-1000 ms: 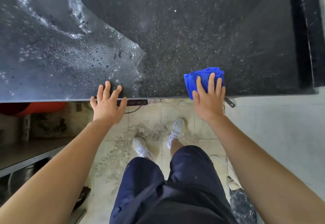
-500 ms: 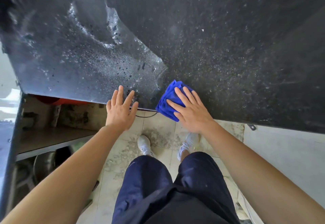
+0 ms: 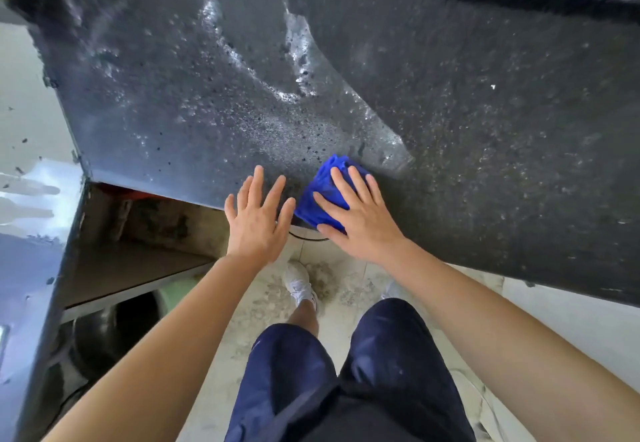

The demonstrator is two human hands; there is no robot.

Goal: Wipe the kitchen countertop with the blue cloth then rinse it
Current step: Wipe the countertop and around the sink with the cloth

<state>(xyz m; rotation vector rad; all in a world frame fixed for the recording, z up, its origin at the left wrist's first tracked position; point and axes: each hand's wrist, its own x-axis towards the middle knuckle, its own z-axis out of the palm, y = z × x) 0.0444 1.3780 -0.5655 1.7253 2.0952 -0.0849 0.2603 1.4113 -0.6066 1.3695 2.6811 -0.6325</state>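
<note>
Fingers of the right hand (image 3: 360, 214) lie spread flat on the crumpled blue cloth (image 3: 323, 195), pressing it on the near edge of the dark speckled stone desk (image 3: 485, 136). Left hand (image 3: 258, 218) rests wide open just beside it

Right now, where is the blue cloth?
The blue cloth lies bunched under the right hand at the countertop's near edge, just right of the left hand.

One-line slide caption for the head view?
Right hand presses the blue cloth flat at the wet black countertop front edge; left hand open beside it.
</note>
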